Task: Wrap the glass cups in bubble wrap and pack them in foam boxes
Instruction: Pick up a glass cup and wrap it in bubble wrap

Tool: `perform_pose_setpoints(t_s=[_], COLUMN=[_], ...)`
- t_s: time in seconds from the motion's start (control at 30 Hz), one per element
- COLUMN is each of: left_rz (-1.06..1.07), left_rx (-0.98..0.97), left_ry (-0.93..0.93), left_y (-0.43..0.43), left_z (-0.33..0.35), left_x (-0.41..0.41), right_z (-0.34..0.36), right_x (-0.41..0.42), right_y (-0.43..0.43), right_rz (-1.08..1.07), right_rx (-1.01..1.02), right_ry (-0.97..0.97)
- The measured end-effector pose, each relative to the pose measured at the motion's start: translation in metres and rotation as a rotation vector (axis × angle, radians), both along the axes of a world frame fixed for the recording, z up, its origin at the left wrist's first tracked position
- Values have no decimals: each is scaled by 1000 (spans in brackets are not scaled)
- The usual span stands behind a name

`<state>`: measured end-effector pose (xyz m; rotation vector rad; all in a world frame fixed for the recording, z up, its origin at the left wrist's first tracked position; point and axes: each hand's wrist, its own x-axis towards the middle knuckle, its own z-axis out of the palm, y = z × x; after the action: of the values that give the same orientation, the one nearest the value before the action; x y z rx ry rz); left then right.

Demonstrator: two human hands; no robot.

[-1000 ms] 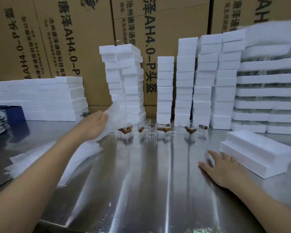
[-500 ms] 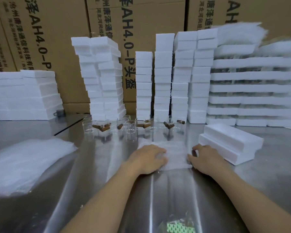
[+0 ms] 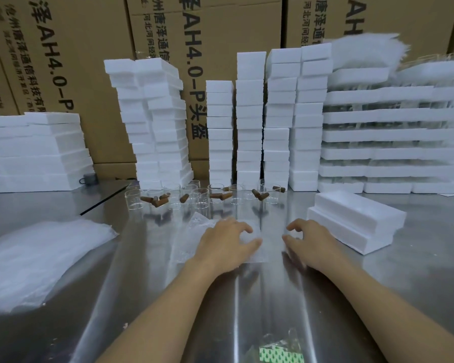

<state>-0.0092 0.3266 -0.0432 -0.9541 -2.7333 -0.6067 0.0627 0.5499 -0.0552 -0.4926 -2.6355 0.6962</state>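
Note:
A sheet of bubble wrap (image 3: 190, 235) lies flat on the steel table in front of me. My left hand (image 3: 226, 244) rests on it with relaxed fingers. My right hand (image 3: 311, 241) is at the sheet's right edge with fingers arched and nothing in its grasp. Just beyond the sheet stand several clear glass cups (image 3: 202, 199) in a loose row, with brown corks (image 3: 155, 200) lying among them. A white foam box (image 3: 351, 221) with its lid set askew sits right of my right hand.
A pile of bubble wrap sheets (image 3: 37, 258) lies at the left. Tall stacks of white foam boxes (image 3: 249, 121) line the back in front of cardboard cartons (image 3: 71, 61). Low foam stacks (image 3: 34, 153) stand at far left. A green-patterned packet (image 3: 281, 356) lies at the near edge.
My left hand brought a sheet over from the left pile and laid it down in front of me. Both hands have come together on it, and my right fingers now arch up.

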Motion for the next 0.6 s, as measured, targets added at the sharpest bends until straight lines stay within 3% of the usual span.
perform_pose_setpoints(t_s=[0.17,0.27,0.33,0.47,0.6], left_rz=[-38,-18,21,70,84], left_rx=[-44,-7,13,53,-6], left_ry=[45,54,73,29,33], left_y=[6,0,-2,-3,-3], left_z=[-2,0,-1,-1,-4], left_x=[5,3,1,-2,-4], right_z=[12,28,33,26,21], right_x=[1,10,19,29,32], right_y=[8,24,39,66,75], right_rz=[4,-182,-343,-518,-563], right_rx=[68,231,279,274,264], right_ry=[251,526,584,367,135])
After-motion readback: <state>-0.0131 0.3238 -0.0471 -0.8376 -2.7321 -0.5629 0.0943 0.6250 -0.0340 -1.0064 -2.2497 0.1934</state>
